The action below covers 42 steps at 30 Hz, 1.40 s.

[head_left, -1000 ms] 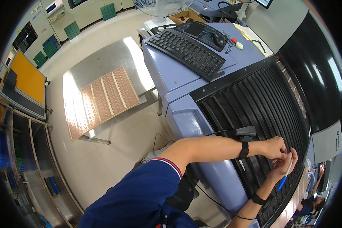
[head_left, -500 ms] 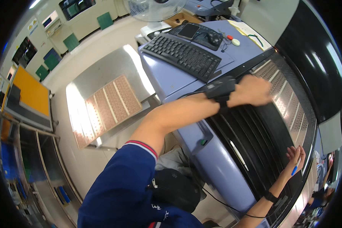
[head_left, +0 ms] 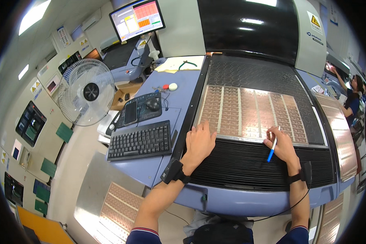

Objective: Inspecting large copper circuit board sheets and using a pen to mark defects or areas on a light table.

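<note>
A copper-coloured panel (head_left: 250, 110), patterned with small units in strips, lies on the dark machine bed (head_left: 248, 73). At the panel's near left corner, my left hand (head_left: 200, 141) rests with its fingers stretched out and nothing in them. My right hand (head_left: 284, 147) is at the panel's near edge, its fingers closed around a slim white marker (head_left: 274, 143) with a blue end pointing toward me. The marker is tilted, and its upper part is partly hidden by the fingers. A black strap with a small device sits on each wrist.
Black ribbed bellows (head_left: 256, 166) span the front of the bed. On the blue side surface (head_left: 187, 87) are a keyboard (head_left: 140, 140), a mouse (head_left: 152, 104), a phone (head_left: 130, 112) and green-handled pliers (head_left: 188, 63). A fan (head_left: 90, 92) stands left; more panels (head_left: 338, 132) lie right.
The view has turned up and to the right. My left hand, blurred over the bed's left side before, now lies at the panel's near left corner. My right hand keeps the marker.
</note>
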Each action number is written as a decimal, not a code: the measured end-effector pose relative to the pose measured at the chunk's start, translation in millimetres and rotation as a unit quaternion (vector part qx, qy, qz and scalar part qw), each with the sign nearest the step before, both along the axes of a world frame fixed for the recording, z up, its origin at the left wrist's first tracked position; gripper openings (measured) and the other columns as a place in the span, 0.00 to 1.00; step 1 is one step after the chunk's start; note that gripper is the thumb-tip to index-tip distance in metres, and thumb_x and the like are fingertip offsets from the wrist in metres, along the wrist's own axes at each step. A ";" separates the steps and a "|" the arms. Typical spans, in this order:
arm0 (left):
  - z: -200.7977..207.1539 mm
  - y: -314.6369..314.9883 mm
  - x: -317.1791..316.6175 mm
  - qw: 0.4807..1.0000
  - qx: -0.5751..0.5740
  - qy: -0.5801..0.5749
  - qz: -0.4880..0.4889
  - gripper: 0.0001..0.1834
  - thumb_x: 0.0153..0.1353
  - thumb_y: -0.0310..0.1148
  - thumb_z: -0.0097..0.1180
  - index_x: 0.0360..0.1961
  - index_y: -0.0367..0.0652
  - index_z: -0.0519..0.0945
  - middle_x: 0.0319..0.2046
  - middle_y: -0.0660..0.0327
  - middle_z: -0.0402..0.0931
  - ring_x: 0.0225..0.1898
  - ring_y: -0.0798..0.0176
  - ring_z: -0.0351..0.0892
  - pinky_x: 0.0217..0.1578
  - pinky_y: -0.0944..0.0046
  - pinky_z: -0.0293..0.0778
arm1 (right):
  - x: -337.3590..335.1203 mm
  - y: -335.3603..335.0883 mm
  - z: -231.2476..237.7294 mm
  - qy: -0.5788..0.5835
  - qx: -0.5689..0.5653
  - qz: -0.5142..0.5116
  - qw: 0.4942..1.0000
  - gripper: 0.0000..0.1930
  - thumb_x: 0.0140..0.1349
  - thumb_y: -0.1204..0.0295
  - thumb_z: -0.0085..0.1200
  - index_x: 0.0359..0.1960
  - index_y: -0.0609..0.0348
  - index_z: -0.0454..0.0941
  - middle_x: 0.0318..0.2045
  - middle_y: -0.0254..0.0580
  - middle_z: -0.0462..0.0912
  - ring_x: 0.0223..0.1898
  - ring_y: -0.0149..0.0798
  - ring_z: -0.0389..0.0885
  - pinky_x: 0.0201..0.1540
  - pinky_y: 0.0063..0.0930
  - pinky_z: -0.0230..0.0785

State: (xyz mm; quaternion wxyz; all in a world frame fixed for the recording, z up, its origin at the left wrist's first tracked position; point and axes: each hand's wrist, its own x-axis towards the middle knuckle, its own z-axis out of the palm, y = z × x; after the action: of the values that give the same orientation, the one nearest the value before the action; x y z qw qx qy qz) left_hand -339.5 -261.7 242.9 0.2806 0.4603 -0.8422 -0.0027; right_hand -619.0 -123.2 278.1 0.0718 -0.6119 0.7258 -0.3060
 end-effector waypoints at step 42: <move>25.4 8.3 8.5 0.923 -0.022 0.322 -0.207 0.14 0.64 0.31 0.54 0.47 0.34 0.79 0.37 0.54 0.81 0.41 0.63 0.81 0.43 0.64 0.75 | -45.3 -25.4 74.0 -0.607 -0.290 -0.095 0.734 0.23 0.71 0.58 0.44 0.56 0.67 0.71 0.50 0.53 0.79 0.50 0.44 0.79 0.55 0.39 0.71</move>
State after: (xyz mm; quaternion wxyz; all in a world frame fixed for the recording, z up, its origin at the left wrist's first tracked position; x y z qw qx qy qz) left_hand -331.0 -253.3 268.4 0.5400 0.2436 -0.7827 -0.1909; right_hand -664.3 -148.6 352.0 0.2863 -0.2152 0.4582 -0.8135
